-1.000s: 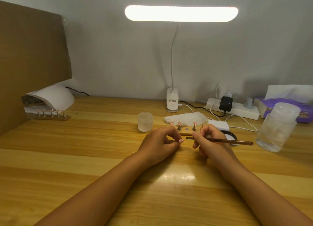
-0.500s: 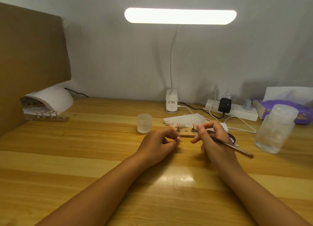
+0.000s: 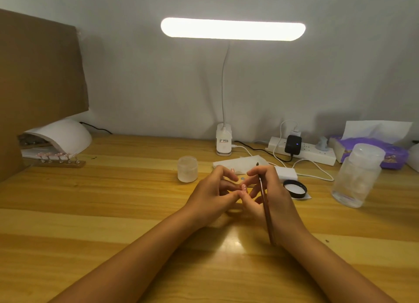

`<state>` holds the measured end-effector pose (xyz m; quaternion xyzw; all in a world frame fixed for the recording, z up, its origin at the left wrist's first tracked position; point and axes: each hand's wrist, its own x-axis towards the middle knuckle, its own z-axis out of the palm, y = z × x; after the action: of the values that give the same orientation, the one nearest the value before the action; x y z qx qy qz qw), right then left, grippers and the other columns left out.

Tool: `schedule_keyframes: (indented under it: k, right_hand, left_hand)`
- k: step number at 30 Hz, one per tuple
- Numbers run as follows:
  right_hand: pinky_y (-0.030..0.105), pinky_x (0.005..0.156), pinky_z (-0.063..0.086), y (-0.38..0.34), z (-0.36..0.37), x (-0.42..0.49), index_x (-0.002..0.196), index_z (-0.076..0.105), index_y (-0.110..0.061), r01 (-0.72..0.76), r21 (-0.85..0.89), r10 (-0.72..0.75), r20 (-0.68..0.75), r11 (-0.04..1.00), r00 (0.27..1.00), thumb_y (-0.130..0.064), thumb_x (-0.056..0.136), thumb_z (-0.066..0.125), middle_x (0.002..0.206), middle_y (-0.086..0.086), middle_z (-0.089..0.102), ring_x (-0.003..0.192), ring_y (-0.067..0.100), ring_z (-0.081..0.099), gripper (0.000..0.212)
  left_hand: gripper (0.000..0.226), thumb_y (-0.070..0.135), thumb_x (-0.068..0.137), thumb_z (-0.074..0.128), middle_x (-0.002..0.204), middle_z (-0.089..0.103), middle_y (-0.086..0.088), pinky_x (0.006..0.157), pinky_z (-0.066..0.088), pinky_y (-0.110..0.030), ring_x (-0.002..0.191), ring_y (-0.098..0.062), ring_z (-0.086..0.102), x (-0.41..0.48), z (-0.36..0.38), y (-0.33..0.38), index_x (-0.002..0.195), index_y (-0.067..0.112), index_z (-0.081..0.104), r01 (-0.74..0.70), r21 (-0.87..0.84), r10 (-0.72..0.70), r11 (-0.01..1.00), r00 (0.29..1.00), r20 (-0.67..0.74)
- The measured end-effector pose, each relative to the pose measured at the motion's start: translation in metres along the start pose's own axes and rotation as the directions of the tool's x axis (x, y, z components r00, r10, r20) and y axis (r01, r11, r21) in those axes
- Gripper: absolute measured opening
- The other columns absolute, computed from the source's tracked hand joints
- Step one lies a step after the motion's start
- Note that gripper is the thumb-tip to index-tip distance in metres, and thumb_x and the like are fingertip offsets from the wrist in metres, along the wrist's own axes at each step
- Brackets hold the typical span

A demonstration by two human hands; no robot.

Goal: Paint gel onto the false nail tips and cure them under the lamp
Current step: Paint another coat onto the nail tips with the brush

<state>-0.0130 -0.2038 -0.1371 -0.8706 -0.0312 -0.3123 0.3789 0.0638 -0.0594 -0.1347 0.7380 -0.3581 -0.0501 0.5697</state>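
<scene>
I find the tip [image 3: 244,187] at mid-table [image 3: 113,212], between both hands. The jar [image 3: 187,169] is near on its left, the lid [image 3: 294,188] near on its right, and the bottle [image 3: 357,175] well apart. Left grip [image 3: 213,196] pinches the tip. Right grip [image 3: 269,193] is curled round the brush [image 3: 265,203]. The brush's long axis runs away from me, bristles at the far end. Which way the tip points, I cannot tell.

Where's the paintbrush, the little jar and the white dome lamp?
paintbrush [image 3: 265,209], head view, middle of its brown handle.
little jar [image 3: 187,170], head view, its frosted side.
white dome lamp [image 3: 63,132], head view, top of its shell.
</scene>
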Motion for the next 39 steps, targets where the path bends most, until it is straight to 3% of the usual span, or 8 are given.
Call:
schedule_keyframes:
  k: [9,12,15,20,24,30,34,39]
  right_hand:
    - [0.01,0.062,0.052,0.006,-0.002,0.001,0.109,0.037,-0.04,0.067,-0.081,-0.072,-0.05,0.994,0.996,-0.026,0.083,0.075,0.088,-0.027,0.056,0.083,-0.009,0.061,0.048]
    - [0.013,0.063,0.053,0.009,-0.004,0.002,0.108,0.038,-0.037,0.051,-0.127,-0.063,-0.094,0.991,0.994,-0.03,0.084,0.073,0.088,-0.027,0.057,0.081,-0.008,0.062,0.043]
    - [0.015,0.066,0.053,0.012,-0.006,0.002,0.109,0.038,-0.034,0.035,-0.14,-0.052,-0.12,0.989,0.991,-0.03,0.084,0.07,0.09,-0.026,0.056,0.078,-0.006,0.062,0.041]
    - [0.02,0.069,0.054,0.014,-0.006,0.004,0.11,0.038,-0.033,0.0,-0.152,-0.02,-0.127,0.988,0.992,-0.028,0.085,0.07,0.091,-0.025,0.055,0.081,-0.003,0.062,0.041]
    - [0.024,0.07,0.056,0.014,-0.005,0.005,0.11,0.038,-0.032,-0.008,-0.2,-0.012,-0.101,0.98,0.995,-0.027,0.085,0.072,0.089,-0.027,0.052,0.081,0.0,0.061,0.043]
    - [0.027,0.074,0.055,0.014,-0.006,0.005,0.109,0.04,-0.03,-0.034,-0.217,0.01,-0.108,0.976,0.994,-0.026,0.085,0.072,0.095,-0.013,0.059,0.088,0.01,0.063,0.041]
    - [0.032,0.076,0.054,0.013,-0.008,0.005,0.108,0.044,-0.028,-0.029,-0.239,-0.005,-0.142,0.97,0.99,-0.023,0.085,0.073,0.094,-0.01,0.06,0.09,0.014,0.061,0.038]
    - [0.033,0.078,0.05,0.016,-0.007,0.005,0.105,0.043,-0.035,-0.042,-0.278,0.01,-0.116,0.96,0.993,-0.025,0.085,0.072,0.1,-0.006,0.061,0.097,0.013,0.053,0.036]
  left_hand:
    - [0.025,0.015,0.09,0.07,0.106,0.071,-0.003,0.081,0.058,-0.031,0.099,-0.012,0.069,-0.004,0.002,0.005,0.107,0.019,0.052,-0.008,0.024,0.009,1.0,1.0,-0.026]
    - [0.026,0.019,0.089,0.07,0.108,0.062,0.006,0.072,0.057,-0.027,0.089,-0.01,0.065,-0.002,-0.001,0.003,0.106,0.02,0.051,-0.007,0.22,0.042,0.976,0.987,-0.156]
    - [0.03,0.025,0.089,0.068,0.114,0.053,0.009,0.072,0.051,-0.03,0.084,-0.012,0.062,0.001,-0.008,-0.003,0.107,0.028,0.044,0.154,0.409,-0.03,0.9,0.955,-0.294]
    - [0.054,0.043,0.088,0.065,0.137,0.052,0.009,0.085,0.048,-0.034,0.107,-0.019,0.061,0.011,-0.01,-0.011,0.132,0.029,0.036,0.265,0.53,-0.2,0.805,0.963,-0.178]
    - [0.059,0.049,0.086,0.066,0.132,0.054,0.01,0.086,0.045,-0.031,0.117,-0.014,0.054,0.016,-0.011,-0.011,0.134,0.032,0.039,0.269,0.552,-0.209,0.789,0.963,-0.171]
    - [0.037,0.055,0.084,0.064,0.115,0.051,0.013,0.078,0.042,-0.028,0.106,-0.009,0.054,0.012,-0.008,-0.006,0.117,0.04,0.057,0.21,0.59,-0.172,0.78,0.978,-0.121]
    - [0.031,0.046,0.079,0.071,0.113,0.056,0.02,0.066,0.036,-0.021,0.096,-0.002,0.054,0.005,-0.014,-0.005,0.103,0.042,0.052,0.144,0.513,-0.116,0.846,0.989,-0.087]
    - [0.035,0.038,0.078,0.072,0.11,0.062,0.022,0.06,0.034,-0.021,0.071,0.002,0.052,0.003,-0.016,-0.003,0.105,0.041,0.05,0.118,0.475,-0.117,0.872,0.993,-0.032]
